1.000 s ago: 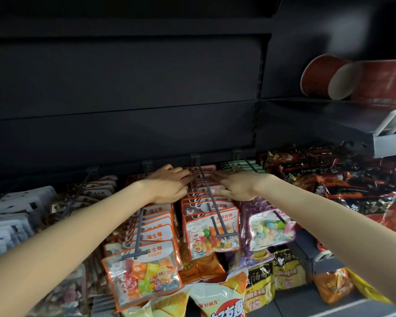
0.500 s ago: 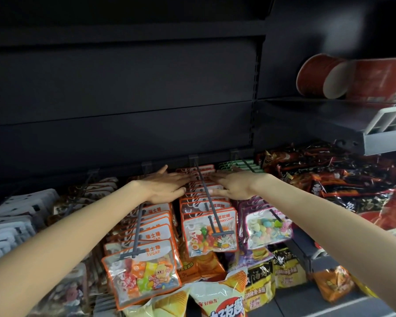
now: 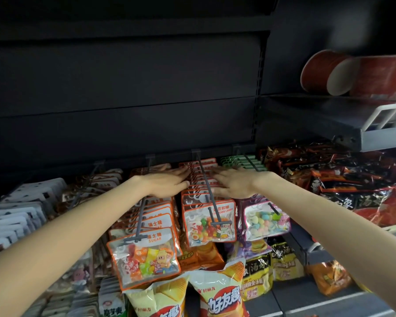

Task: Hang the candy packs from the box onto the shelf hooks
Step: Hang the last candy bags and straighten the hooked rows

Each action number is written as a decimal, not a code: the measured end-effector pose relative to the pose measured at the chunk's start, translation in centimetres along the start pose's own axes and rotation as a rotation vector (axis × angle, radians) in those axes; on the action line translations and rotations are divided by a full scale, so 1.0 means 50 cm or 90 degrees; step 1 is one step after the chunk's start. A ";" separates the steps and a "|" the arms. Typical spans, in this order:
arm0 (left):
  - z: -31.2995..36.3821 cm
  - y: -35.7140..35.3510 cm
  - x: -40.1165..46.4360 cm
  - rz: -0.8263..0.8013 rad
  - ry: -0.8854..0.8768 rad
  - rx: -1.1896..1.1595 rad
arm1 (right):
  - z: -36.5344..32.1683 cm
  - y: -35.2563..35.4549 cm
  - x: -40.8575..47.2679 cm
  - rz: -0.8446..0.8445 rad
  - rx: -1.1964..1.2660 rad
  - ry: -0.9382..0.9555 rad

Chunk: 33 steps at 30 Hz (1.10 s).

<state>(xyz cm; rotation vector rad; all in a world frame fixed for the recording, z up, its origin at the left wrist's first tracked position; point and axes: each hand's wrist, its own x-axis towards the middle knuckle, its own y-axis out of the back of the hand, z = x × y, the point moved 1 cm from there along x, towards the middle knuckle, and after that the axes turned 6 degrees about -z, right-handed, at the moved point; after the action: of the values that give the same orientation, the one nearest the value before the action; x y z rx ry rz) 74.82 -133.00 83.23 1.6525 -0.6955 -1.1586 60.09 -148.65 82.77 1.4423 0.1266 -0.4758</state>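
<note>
A row of red-edged jelly bean candy packs (image 3: 209,221) hangs on the middle grey hook (image 3: 206,186). My left hand (image 3: 167,183) lies flat against the left side of the row's back packs, fingers straight. My right hand (image 3: 233,183) presses the right side the same way, so the row sits between both palms. To the left, orange sugar candy packs (image 3: 146,255) hang on another hook (image 3: 140,221). To the right hang purple-edged candy packs (image 3: 266,221). No box is in view.
Potato chip bags (image 3: 217,291) stand below the hanging packs. White packs (image 3: 12,216) fill the left hooks, green packs (image 3: 238,162) hang at the back right. Dark noodle packs (image 3: 343,186) lie on the right under a shelf (image 3: 311,120) holding red cup tubs (image 3: 354,73).
Both hands stay on the middle row of packs; their fingers have straightened and flattened against its sides. The view shifted slightly.
</note>
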 end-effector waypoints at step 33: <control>0.135 -0.051 -0.079 -0.001 0.110 0.080 | -0.078 -0.030 -0.031 0.005 -0.102 -0.090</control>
<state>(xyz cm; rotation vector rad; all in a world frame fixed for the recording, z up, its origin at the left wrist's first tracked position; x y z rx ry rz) 66.91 -131.33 81.77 1.8346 -0.6673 -0.9759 58.88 -144.57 81.42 1.2489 0.0445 -0.5466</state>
